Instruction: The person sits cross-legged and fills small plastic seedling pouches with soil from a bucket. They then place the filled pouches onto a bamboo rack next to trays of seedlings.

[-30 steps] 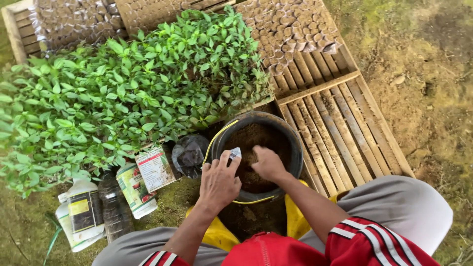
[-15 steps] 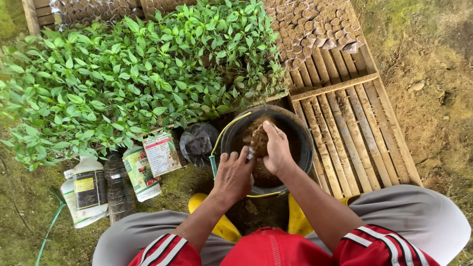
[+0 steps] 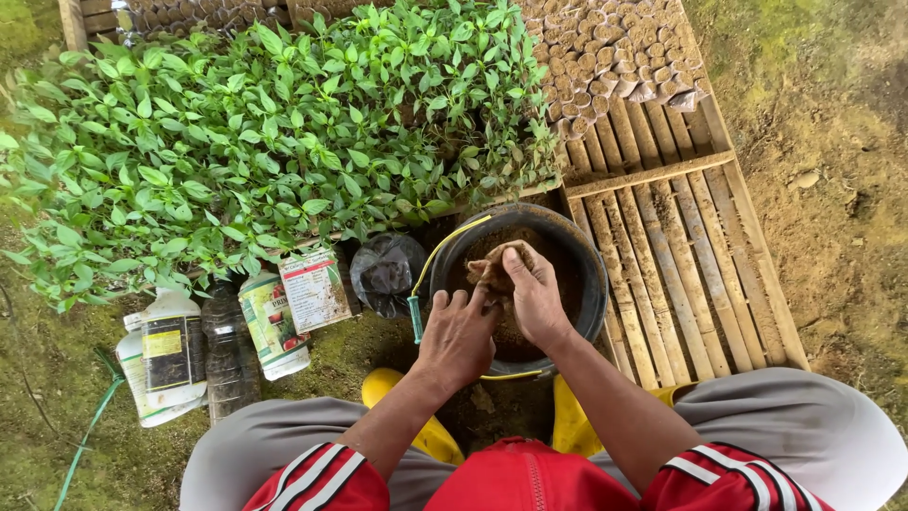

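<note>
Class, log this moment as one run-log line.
left hand: holds small bag | right hand: tips soil into it | under: black bucket | beside: seedlings

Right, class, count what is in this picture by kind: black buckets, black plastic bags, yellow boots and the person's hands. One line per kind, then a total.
Black bucket: 1
Black plastic bag: 1
Yellow boots: 2
Hands, left hand and right hand: 2
Total: 6

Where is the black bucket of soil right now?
Head view, centre: the black bucket sits under both hands, between the slatted bamboo rack on its right and a dark plastic bag on its left.
</note>
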